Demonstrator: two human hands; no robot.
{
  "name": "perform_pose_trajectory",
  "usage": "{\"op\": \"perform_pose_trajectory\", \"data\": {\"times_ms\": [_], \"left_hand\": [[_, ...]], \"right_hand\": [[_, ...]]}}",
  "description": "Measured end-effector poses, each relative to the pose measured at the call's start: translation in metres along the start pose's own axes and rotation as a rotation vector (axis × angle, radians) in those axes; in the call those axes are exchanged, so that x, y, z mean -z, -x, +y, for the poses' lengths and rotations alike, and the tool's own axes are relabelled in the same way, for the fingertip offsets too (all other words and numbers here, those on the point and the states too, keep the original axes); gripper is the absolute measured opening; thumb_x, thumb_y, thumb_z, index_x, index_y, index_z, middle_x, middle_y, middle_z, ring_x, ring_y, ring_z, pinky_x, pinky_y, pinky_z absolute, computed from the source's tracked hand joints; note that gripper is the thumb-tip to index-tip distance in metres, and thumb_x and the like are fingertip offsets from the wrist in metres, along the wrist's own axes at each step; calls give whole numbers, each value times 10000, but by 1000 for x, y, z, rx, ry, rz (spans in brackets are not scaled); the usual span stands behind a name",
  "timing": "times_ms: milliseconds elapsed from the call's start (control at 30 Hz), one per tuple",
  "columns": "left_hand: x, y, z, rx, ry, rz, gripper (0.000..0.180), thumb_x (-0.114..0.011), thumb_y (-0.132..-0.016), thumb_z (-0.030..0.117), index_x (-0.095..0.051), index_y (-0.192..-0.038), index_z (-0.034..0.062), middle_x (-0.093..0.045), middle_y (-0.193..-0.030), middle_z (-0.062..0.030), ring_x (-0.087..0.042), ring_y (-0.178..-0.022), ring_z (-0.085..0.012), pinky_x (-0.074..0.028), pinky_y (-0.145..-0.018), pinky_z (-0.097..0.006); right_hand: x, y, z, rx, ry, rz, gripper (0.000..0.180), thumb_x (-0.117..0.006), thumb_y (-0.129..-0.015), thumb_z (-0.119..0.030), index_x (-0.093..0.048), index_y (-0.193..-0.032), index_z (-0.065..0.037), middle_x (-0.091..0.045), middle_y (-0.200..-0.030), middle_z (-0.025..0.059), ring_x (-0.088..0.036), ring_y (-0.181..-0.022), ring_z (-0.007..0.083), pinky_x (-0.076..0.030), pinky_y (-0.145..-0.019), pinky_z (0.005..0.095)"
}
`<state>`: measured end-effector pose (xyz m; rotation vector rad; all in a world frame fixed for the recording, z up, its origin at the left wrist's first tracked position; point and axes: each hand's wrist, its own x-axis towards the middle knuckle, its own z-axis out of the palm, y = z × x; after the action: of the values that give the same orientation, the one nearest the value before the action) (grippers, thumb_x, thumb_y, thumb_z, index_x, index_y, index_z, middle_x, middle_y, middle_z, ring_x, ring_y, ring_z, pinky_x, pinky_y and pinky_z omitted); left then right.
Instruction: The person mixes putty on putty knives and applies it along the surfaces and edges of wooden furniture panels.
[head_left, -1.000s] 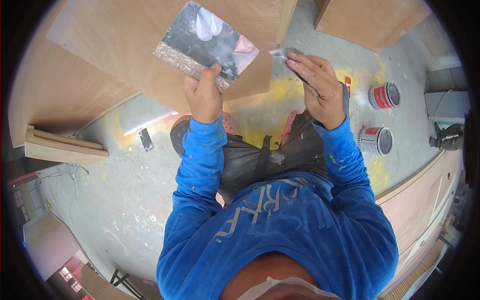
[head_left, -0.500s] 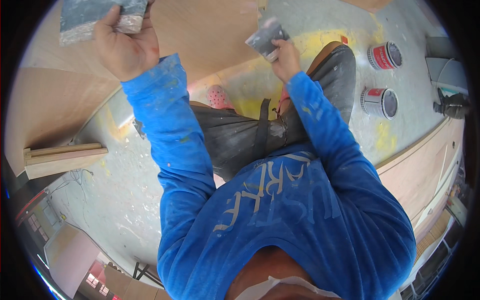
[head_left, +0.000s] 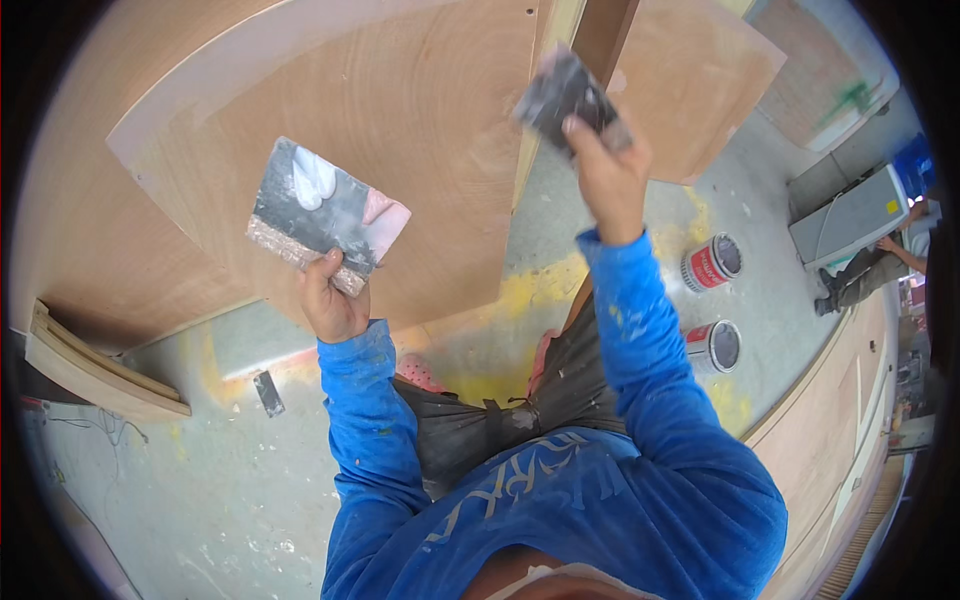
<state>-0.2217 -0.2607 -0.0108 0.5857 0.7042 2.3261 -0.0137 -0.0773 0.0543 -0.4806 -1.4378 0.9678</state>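
Observation:
My left hand grips the lower edge of a dark, roughly square putty board, thumb on its face. White putty lies in a lump near the board's top, and a pink smear of putty covers its right corner. Raised higher on the right, my right hand is closed around a wide, dark putty scraper, thumb across its face. Motion blurs the scraper's far edge. It is held near a large upright plywood panel, and I cannot tell whether they touch.
Two paint cans stand on the floor at right. At left are a curved wooden piece, a cable and a small dark flat object. Another person sits far right beside a grey box.
The view has shifted, showing more of the panels. In the picture, my left hand with the board is lower and further right; my right hand has lifted the scraper toward the panel.

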Motion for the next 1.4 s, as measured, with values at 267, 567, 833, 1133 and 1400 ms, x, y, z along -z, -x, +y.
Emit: {"op": "perform_pose_trajectory", "data": {"times_ms": [267,567,833,1133,1400], "left_hand": [[-2,-3,-11,61,26,2,410,-471,-768,41,-412,-1168,-28,-552,-1035,-143,-595,-872,-248,-534,-612,-389],[-13,-6,-18,83,19,-7,430,-469,-758,18,-390,-1175,-44,-534,-1053,-148,-584,-889,-267,-541,-615,-405],[-11,-6,-20,108,38,-18,426,-470,-756,18,-404,-1172,-40,-536,-1049,-151,-585,-887,-266,-528,-624,-402],[-10,-2,-18,127,2,15,436,-475,-752,19,-405,-1179,-40,-537,-1056,-153,-589,-886,-263,-526,-650,-400],[-9,-2,-16,136,-5,3,445,-481,-752,26,-398,-1185,-32,-540,-1049,-145,-591,-880,-256,-535,-632,-398]], "right_hand": [[-14,-75,-22,-35,232,7,248,-567,-730,-54,-595,-963,25,-644,-785,108,-605,-714,151,-474,-673,275],[-34,-71,-14,185,671,-41,316,-473,-698,-81,-593,-979,-2,-608,-794,234,-597,-764,382,-477,-695,392],[-59,-67,-13,193,767,43,332,-463,-689,-59,-587,-987,20,-603,-791,250,-590,-771,394,-471,-697,439],[-58,-58,-23,288,931,-151,290,-508,-738,-79,-611,-999,-4,-606,-785,236,-602,-742,359,-468,-668,372],[-6,-77,-38,821,892,-214,421,-560,-704,102,-613,-1081,-77,-618,-1047,98,-553,-815,231,-458,-701,304]]}}
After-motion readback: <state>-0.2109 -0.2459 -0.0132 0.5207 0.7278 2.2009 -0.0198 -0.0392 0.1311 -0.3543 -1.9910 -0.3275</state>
